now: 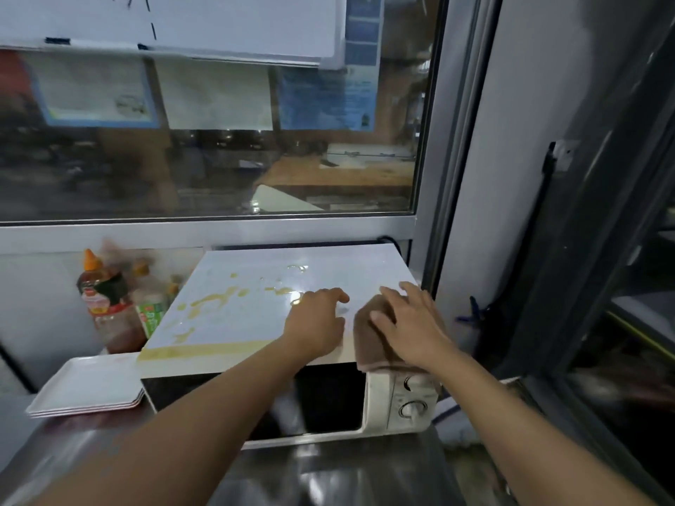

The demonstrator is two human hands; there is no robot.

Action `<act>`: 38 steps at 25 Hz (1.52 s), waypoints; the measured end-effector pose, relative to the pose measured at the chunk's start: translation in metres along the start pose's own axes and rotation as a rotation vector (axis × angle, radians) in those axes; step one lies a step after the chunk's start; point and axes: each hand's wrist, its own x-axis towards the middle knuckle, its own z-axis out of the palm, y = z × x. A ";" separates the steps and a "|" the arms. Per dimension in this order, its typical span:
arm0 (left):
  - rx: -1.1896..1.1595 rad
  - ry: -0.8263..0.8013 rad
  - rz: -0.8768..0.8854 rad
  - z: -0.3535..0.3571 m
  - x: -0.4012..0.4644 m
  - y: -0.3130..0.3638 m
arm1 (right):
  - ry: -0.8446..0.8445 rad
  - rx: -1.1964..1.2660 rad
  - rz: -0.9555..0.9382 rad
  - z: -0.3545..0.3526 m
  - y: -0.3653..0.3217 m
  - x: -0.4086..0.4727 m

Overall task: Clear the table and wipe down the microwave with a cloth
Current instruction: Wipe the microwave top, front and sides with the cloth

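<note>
Window: glazed pane in a pale metal frame fills the wall behind the counter; papers hang on the glass, too blurred for us to read.
Counter: shiny steel surface in the foreground; it carries the microwave and the plates.
Microwave: white body with a dark door, standing on the counter against the window frame. We see two round knobs on the right-hand panel.
Microwave top: white and glossy, with yellowish splashes and smears across the left and middle; a yellow band runs along the front edge on the left.
Plates: stack of white rectangular plates on the counter, touching the microwave's left side.
Bottles: sauce bottles behind the plates, left of the microwave; the nearest has an orange cap and a red label. Image blurred here.
Cloth: brown, lying on the right front part of the microwave top, its lower edge hanging over the front above the knobs.
Right hand: palm down on the cloth; we note fingers spread wide and fairly straight, pressing it flat.
Left hand: resting on the microwave top just left of the cloth; fingers slightly bent, tips on the bare surface, holding nothing.
</note>
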 end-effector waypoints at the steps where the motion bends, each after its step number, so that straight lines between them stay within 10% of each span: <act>1: 0.085 -0.024 0.015 0.001 0.002 -0.005 | -0.058 -0.012 -0.023 0.009 -0.003 0.000; 10: 0.390 -0.088 0.178 0.009 0.007 -0.024 | -0.086 -0.136 -0.002 0.025 0.022 0.047; 22: 0.066 0.048 0.178 0.003 -0.002 -0.038 | -0.032 -0.152 -0.164 0.039 -0.001 0.012; 28: 0.139 0.174 -0.005 -0.023 -0.028 -0.105 | 0.086 -0.076 0.091 0.033 -0.026 0.029; 34: 0.176 0.139 0.005 -0.033 -0.037 -0.136 | 0.058 -0.002 -0.335 0.062 -0.136 0.036; 38: 0.137 0.101 0.065 -0.035 -0.042 -0.144 | -0.033 -0.052 -0.295 0.072 -0.112 0.030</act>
